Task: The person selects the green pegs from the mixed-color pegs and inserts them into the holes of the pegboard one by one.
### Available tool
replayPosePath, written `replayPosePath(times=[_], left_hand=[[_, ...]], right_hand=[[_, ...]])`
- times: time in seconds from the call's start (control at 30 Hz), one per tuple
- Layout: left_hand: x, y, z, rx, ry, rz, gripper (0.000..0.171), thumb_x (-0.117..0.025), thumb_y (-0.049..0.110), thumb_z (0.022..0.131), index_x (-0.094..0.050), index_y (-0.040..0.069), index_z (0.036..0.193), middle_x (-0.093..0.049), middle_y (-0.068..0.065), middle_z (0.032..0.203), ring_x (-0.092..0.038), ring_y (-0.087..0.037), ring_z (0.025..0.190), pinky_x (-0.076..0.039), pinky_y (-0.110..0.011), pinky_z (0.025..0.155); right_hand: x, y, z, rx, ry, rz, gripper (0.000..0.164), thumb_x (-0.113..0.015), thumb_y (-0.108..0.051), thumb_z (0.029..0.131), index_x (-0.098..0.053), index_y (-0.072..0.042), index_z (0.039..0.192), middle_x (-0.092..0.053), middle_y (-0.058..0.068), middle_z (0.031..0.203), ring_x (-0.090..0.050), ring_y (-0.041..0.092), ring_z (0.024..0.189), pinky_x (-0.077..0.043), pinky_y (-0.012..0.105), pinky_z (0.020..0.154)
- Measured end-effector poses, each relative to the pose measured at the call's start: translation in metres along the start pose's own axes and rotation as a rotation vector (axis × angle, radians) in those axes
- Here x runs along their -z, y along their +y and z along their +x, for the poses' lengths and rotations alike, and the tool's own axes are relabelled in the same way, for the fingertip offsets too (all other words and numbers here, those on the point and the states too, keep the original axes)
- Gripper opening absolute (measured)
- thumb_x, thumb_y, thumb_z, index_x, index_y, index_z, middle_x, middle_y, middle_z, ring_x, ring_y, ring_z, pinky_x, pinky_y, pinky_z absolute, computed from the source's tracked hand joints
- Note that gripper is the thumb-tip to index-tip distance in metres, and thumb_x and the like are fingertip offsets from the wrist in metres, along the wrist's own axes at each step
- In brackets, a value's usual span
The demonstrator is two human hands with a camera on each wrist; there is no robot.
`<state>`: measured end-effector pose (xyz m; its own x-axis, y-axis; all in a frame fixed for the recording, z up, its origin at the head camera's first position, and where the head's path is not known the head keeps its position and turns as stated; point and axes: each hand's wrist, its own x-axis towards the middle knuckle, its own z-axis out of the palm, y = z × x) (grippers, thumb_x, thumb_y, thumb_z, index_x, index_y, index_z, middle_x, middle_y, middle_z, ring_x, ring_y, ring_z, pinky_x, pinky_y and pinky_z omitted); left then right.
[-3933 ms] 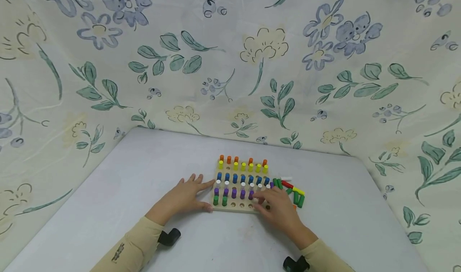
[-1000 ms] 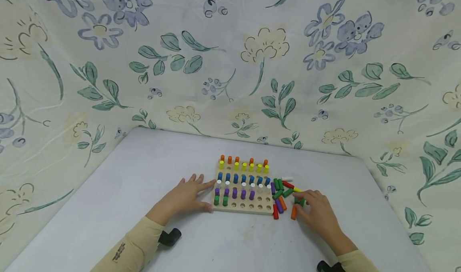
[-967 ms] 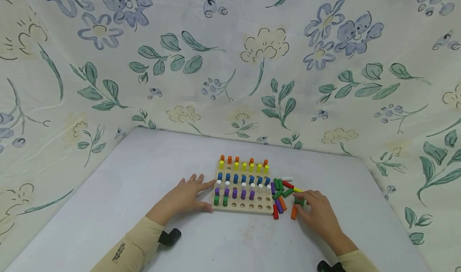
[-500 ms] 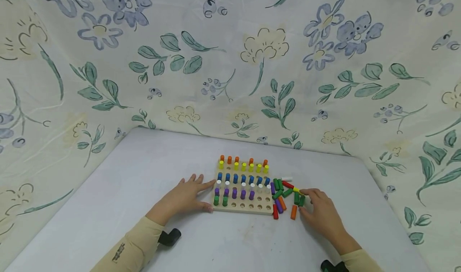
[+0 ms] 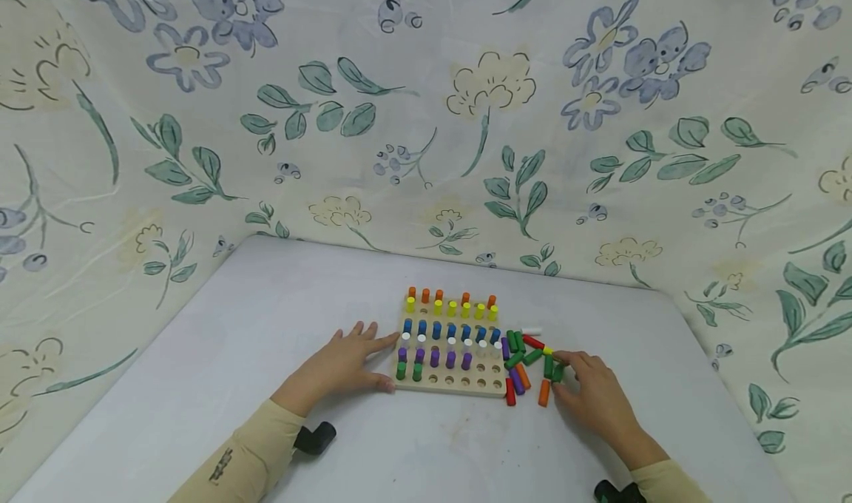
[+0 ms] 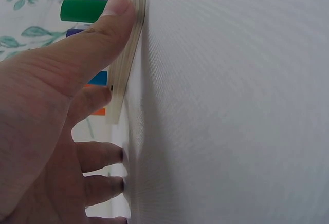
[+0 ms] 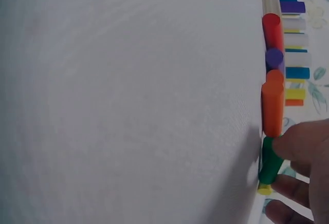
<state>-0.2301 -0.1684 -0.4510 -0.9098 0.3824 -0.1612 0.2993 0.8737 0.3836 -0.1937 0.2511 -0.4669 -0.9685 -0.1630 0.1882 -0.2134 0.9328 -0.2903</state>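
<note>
So the green peg (image 7: 271, 162) at the right hand (image 5: 599, 392) lay on the worktop (image 5: 299, 288), off the right side of the pegboard (image 5: 441, 388), with an orange peg (image 5: 543, 393) and the end of a yellow peg (image 5: 548, 351) close by. The thumb looked to be against it, fingers bent and partly apart, but I honestly couldn't tell if it was pinched or just touched. The loose pegs (image 5: 516, 380) were bunched along that side, I'd guess for an easy reach. The left hand (image 5: 342, 366) had its fingers spread and held nothing, index and thumb against the board's left edge, probably to stop it sliding. On the board, the nearest row had just two green pegs (image 5: 417, 371), and the purple pegs (image 5: 435, 357) behind them left two holes bare. Compared with a few seconds earlier, the right hand had gone from the purple row out to the loose bunch; the left hadn't really budged.
</note>
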Motion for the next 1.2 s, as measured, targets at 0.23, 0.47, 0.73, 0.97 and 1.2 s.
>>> replayPosePath(times=[0.23,0.47,0.73,0.97,1.2], left_hand=[[0.0002,0.0001,0.0001,0.002,0.0,-0.004,0.09,-0.079,0.06,0.078,-0.048,0.023,0.154,-0.033,-0.027,0.159,-0.021,-0.051,0.149,-0.014,-0.069,0.119],[0.0006,0.0009,0.0004,0.006,-0.005,0.004,0.089,-0.079,0.059,0.078,-0.048,0.023,0.154,-0.034,-0.028,0.159,-0.021,-0.051,0.149,-0.015,-0.069,0.119],[0.0003,0.0012,0.001,0.011,-0.006,0.017,0.089,-0.079,0.058,0.079,-0.048,0.022,0.154,-0.034,-0.028,0.159,-0.022,-0.052,0.149,-0.015,-0.069,0.119],[-0.0004,0.0007,-0.0004,0.011,-0.009,0.002,0.089,-0.079,0.059,0.079,-0.048,0.022,0.154,-0.034,-0.028,0.159,-0.021,-0.052,0.149,-0.015,-0.069,0.119],[-0.0006,0.0007,-0.0002,0.0,-0.006,0.0,0.089,-0.079,0.059,0.079,-0.048,0.022,0.154,-0.034,-0.028,0.159,-0.021,-0.052,0.148,-0.015,-0.069,0.118]], right_hand=[[-0.0001,0.0001,0.0007,-0.016,-0.042,0.025,0.052,-0.074,-0.023,0.091,-0.059,-0.009,0.139,-0.065,0.001,0.106,-0.056,0.019,0.089,-0.05,0.043,0.079],[0.0002,-0.0003,-0.0009,-0.063,-0.065,0.136,0.054,-0.068,-0.02,0.096,-0.05,-0.006,0.145,-0.067,0.0,0.101,-0.052,0.015,0.084,-0.046,0.033,0.072],[0.0005,0.0011,-0.0032,-0.05,-0.032,0.196,0.051,-0.066,-0.018,0.098,-0.05,-0.004,0.145,-0.068,0.0,0.097,-0.053,0.013,0.081,-0.048,0.031,0.068],[0.0012,0.0003,-0.0037,-0.055,-0.023,0.194,0.049,-0.066,-0.017,0.098,-0.052,-0.004,0.143,-0.069,0.002,0.1,-0.051,0.014,0.081,-0.045,0.031,0.067],[0.0037,-0.003,-0.0039,-0.089,-0.045,0.136,0.057,-0.073,-0.023,0.092,-0.052,-0.007,0.143,-0.067,0.003,0.107,-0.052,0.017,0.086,-0.045,0.032,0.07]])
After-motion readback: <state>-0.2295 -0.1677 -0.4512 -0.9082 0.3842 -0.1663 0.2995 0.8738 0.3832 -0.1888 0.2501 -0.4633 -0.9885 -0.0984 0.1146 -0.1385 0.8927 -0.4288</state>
